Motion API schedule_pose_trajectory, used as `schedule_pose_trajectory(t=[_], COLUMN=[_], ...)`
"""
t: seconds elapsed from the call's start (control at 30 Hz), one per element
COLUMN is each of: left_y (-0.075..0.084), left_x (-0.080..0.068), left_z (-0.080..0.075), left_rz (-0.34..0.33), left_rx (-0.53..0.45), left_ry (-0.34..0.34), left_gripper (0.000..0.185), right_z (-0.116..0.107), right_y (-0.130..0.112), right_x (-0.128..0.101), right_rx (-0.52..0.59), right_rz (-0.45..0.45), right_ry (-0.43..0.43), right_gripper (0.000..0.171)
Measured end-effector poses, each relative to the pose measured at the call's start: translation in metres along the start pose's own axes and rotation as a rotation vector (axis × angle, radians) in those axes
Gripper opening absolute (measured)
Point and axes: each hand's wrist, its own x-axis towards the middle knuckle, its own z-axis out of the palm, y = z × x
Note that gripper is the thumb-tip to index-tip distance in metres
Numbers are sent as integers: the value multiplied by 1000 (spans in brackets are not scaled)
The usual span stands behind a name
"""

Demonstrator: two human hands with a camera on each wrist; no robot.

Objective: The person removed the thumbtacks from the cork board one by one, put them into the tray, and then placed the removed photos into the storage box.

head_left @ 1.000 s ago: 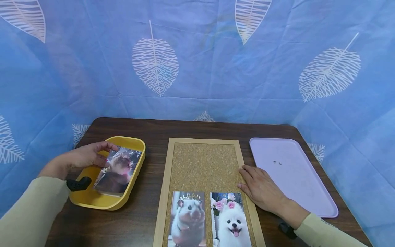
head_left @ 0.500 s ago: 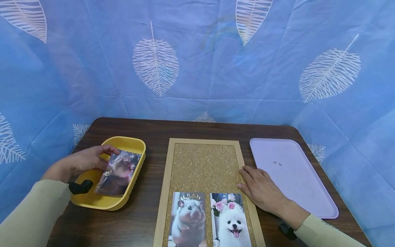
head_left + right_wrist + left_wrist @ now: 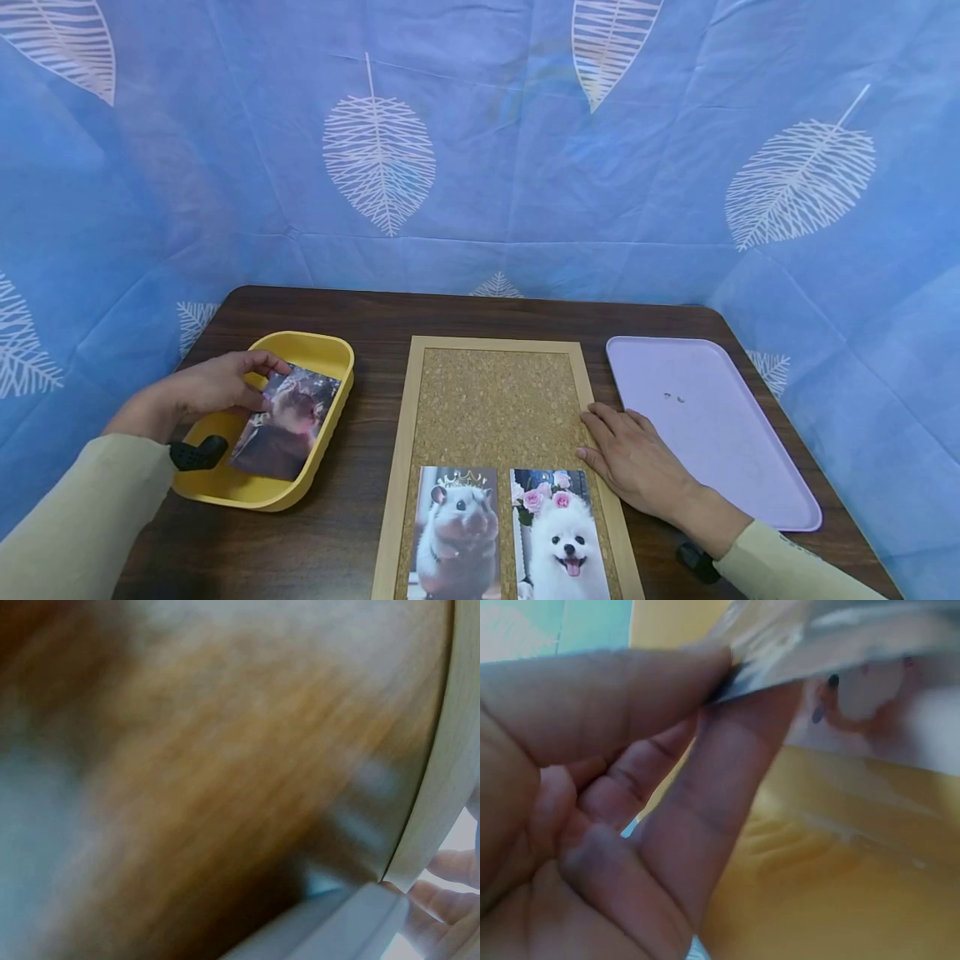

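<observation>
Left wrist view alone shows the left hand [image 3: 592, 825] pinching the photo [image 3: 832, 652] edge over the yellow tray [image 3: 225, 487]; the head view shows the right hand [image 3: 637, 458] flat on the corkboard [image 3: 487, 400] frame.

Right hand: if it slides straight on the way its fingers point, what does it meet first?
The right hand lies flat on the cork board's frame, fingers pointing up-left. Going on, it would probably cross bare cork first; the dog photo sits nearer the person, seemingly outside that line.

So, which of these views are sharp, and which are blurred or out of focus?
Head view: sharp and evenly lit, with the photo and the cork board clear. Left wrist view: soft, too close, the fingers fill the frame. Right wrist view: heavily blurred, only brown wood grain and the board's pale frame edge can be made out.
</observation>
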Motion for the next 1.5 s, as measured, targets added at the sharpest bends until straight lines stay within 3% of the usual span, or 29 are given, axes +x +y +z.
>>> schedule_pose_trajectory(t=[0.17, 0.5, 0.83, 1.07, 1.27, 1.5], left_y=[-1, 1, 7, 10, 12, 22], left_x=[1, 0, -5, -11, -18, -29], left_z=[2, 3, 1, 0, 0, 3], left_rz=[11, -56, -90, -107, -81, -3], left_rx=[25, 66, 189, 142, 157, 239], left_ry=[37, 56, 62, 61, 102, 157], left_gripper=[55, 56, 56, 59, 56, 49], right_z=[0, -1, 0, -1, -2, -1], right_y=[0, 0, 0, 0, 0, 0], right_x=[0, 0, 0, 1, 1, 1], right_rx=[0, 4, -16, -15, -12, -17], right_rz=[-3, 4, 0, 1, 1, 7], right_ry=[2, -2, 4, 4, -5, -14], right_gripper=[57, 57, 58, 57, 56, 56])
